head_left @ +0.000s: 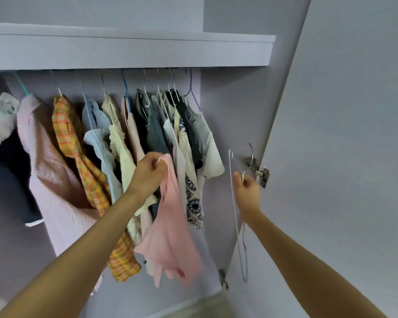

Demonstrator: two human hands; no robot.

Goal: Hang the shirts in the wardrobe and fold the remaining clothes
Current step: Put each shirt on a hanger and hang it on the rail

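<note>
My left hand [149, 174] grips the top of a pink shirt [170, 228], which hangs down limp in front of the clothes in the open wardrobe. My right hand [247, 188] holds thin wire hangers [236, 216], white and pale purple, that dangle beside the wardrobe's right inner wall. The pink shirt is not on a hanger. Several garments hang on hangers from the rail: a pink ribbed top [48, 171], an orange plaid shirt [78, 143], a pale blue top [97, 134], cream tops and a white T-shirt [207, 145].
A shelf [129, 50] spans the wardrobe above the rail. The open right door [342, 134] stands close to my right hand, with a metal hinge [260, 172] beside it and another hinge [223, 278] lower down. A dark garment [12, 180] hangs at far left.
</note>
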